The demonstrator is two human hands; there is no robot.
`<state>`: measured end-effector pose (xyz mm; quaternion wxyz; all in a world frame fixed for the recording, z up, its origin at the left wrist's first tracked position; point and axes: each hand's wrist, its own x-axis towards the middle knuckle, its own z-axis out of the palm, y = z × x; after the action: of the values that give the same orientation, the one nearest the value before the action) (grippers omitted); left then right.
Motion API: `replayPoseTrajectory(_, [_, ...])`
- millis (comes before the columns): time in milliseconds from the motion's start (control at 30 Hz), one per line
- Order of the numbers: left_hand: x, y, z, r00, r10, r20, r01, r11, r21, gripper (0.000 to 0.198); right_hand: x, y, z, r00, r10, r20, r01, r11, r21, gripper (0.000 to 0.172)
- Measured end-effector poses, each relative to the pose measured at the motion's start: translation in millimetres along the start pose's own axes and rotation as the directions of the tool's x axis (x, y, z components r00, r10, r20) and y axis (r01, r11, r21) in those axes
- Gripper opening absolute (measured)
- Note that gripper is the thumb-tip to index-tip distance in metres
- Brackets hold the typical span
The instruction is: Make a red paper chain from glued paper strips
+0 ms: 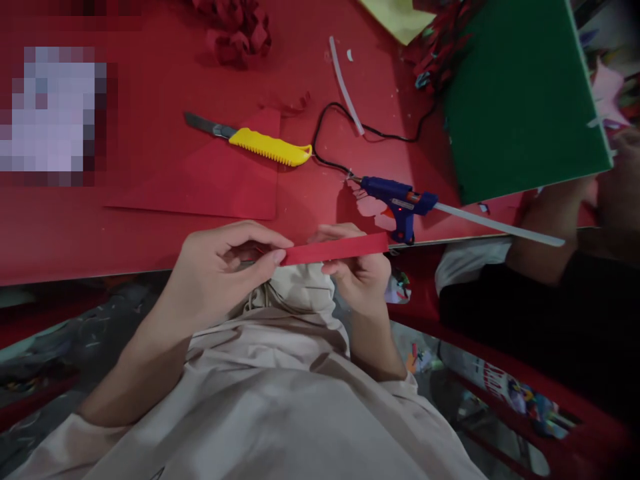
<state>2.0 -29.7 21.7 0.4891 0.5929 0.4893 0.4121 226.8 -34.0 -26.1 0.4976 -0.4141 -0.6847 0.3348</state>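
A narrow red paper strip (335, 249) stretches between my hands, just off the near edge of the table. My left hand (225, 267) pinches its left end between thumb and index finger. My right hand (363, 270) grips the strip from behind and below, its fingers partly hidden by the paper. Just beyond my right hand lies a blue hot glue gun (393, 197) with a long glue stick (500, 223) out of its back and a small red light on. Farther left, a yellow utility knife (270, 147) rests with its blade out, partly over red paper (225, 180).
A black cord (320, 127) loops over the red table (145, 87) near a loose glue stick (345, 87). Curled red paper strips (237, 30) lie at the back. At right stand a green board (525, 100) and another person's arm (550, 227).
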Motion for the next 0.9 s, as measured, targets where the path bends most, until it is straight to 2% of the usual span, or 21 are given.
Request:
replayPoseTrajectory(100, [-3.7,-5.5,-2.6,0.999,0.022,0.025,-0.022,1.000,0.010,0.011,14.4,-0.1,6.8,0.998,-0.055,-0.007,0.055,0.996,0.065,0.022])
replayPoseTrajectory(167, [-4.7,-9.4,-4.7,0.999,0.028,0.036,-0.029,0.999,0.022,0.011,16.9,0.3,10.7,0.998,-0.065,-0.009,0.065,0.991,0.113,0.016])
replayPoseTrajectory(333, [0.9,-6.3,-10.4,0.995,0.030,0.100,-0.042,0.993,0.111,0.007,13.2,3.0,15.6,0.997,-0.077,0.016,0.074,0.987,0.141,0.019])
replayPoseTrajectory(467, [6.2,4.7,-12.4,0.982,0.107,0.154,-0.143,0.958,0.248,0.007,11.6,4.3,14.8,0.997,-0.074,0.027,0.071,0.991,0.111,0.017])
replayPoseTrajectory(633, [4.2,6.8,-7.9,0.958,0.281,0.061,-0.279,0.861,0.425,0.009,10.0,6.4,15.3,0.998,-0.056,0.021,0.055,0.998,0.043,0.022])
replayPoseTrajectory(700, [3.5,4.9,-6.9,0.944,0.325,0.052,-0.313,0.838,0.448,0.010,9.1,7.2,17.2,0.999,-0.042,0.001,0.042,0.997,0.067,0.022])
replayPoseTrajectory(900, [1.2,-0.7,-8.6,0.916,0.373,0.150,-0.402,0.838,0.369,0.013,6.0,6.4,24.3,0.998,0.026,-0.057,-0.013,0.976,0.217,0.015])
